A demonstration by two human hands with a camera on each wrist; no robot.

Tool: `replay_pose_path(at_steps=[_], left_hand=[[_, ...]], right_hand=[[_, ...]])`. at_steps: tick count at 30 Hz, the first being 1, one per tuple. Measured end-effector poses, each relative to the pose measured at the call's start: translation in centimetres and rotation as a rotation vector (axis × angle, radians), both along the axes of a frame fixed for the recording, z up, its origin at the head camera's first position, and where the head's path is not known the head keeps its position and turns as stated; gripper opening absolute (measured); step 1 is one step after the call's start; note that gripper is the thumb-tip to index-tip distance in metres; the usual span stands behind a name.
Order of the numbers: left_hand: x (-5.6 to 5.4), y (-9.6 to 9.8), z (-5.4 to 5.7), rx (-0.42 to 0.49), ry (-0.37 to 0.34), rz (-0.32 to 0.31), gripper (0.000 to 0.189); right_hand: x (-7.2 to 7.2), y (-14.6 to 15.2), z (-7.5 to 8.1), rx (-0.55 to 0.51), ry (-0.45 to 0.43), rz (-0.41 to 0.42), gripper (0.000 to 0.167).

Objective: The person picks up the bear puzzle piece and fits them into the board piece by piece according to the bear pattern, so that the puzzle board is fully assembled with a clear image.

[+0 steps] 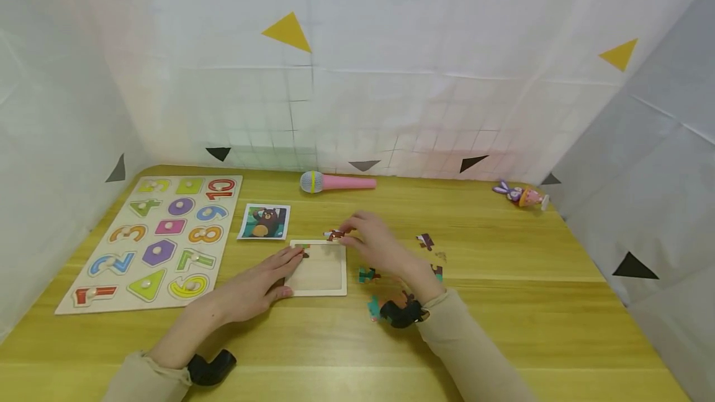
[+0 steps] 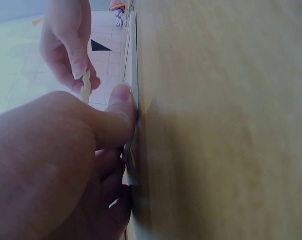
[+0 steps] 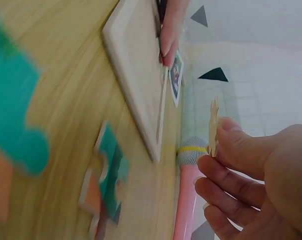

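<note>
My right hand [image 1: 373,242] pinches a jigsaw puzzle piece [image 1: 334,236] between thumb and fingertips, above the far right corner of a shallow wooden puzzle tray [image 1: 343,272]. The right wrist view shows this piece edge-on, its pale wood side visible. My left hand [image 1: 254,284] lies along the tray's left side, fingers reaching its far left corner and thumb at the near rim. Beside those fingertips a small puzzle piece [image 1: 305,247] with green and brown sits in that corner, partly covered. The rest of the tray's floor shows bare wood.
Several loose pieces lie right of the tray, including a teal piece [image 1: 367,275] and a brown piece [image 1: 426,241]. A bear picture card [image 1: 265,222], a number-and-shape board [image 1: 151,237], a toy microphone [image 1: 337,182] and a rabbit toy [image 1: 521,195] surround the work area.
</note>
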State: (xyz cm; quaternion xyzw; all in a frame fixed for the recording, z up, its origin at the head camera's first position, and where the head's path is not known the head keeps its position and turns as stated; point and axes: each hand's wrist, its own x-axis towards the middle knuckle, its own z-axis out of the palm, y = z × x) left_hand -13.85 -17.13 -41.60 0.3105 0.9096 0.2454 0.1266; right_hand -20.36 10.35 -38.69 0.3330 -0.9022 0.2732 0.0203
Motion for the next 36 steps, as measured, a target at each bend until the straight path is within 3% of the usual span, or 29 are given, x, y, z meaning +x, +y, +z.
replay_pose_path(at_steps=[16, 25, 36], left_hand=[[-0.1, -0.1, -0.1, -0.013, 0.000, 0.010, 0.065], [-0.1, 0.0, 0.0, -0.023, 0.002, 0.011, 0.065], [0.0, 0.0, -0.1, -0.033, 0.031, 0.017, 0.065]], right_hand=[[0.4, -3.2, 0.5, 0.007, -0.045, 0.048, 0.023], [0.6, -3.2, 0.1, -0.019, -0.082, 0.058, 0.023], [0.3, -3.6, -0.8, 0.059, 0.002, 0.055, 0.019]])
